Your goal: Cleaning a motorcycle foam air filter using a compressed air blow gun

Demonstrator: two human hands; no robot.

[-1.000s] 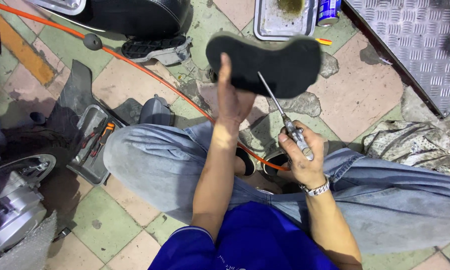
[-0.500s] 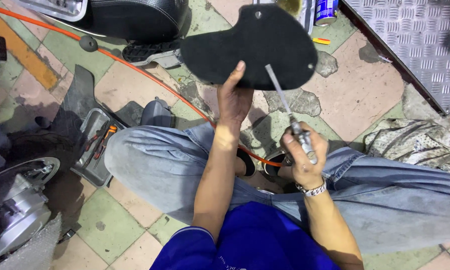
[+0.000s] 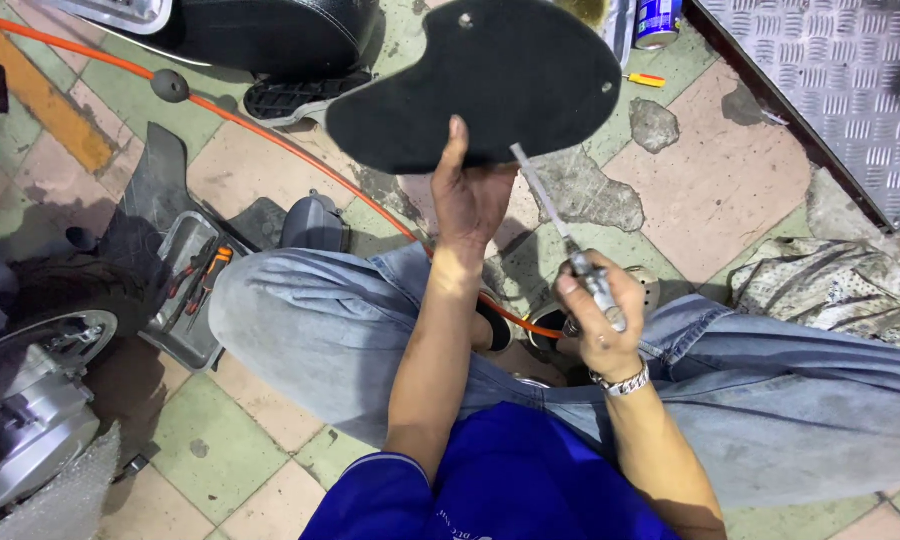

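Note:
My left hand [image 3: 468, 200] holds up a flat black cover panel [image 3: 490, 75] by its lower edge, its broad face turned toward me; small holes show near its rim. My right hand [image 3: 595, 320], with a metal watch at the wrist, grips a long thin metal tool [image 3: 560, 225] by its silver handle. The shaft points up and left, and its tip touches the lower edge of the panel. I sit cross-legged in grey jeans and a blue shirt.
A motorcycle wheel and engine [image 3: 15, 370] sit at left beside a grey tray with small tools [image 3: 185, 285]. An orange hose [image 3: 240, 120] crosses the tiled floor. A black seat [image 3: 270, 35], a spray can [image 3: 658, 20], a small screwdriver [image 3: 646, 80], a checker-plate ramp [image 3: 850, 80] and a rag [image 3: 835, 295] lie around.
My left hand raised the black panel and tipped it from edge-on to face-on toward me. My right hand kept the tool against its lower edge.

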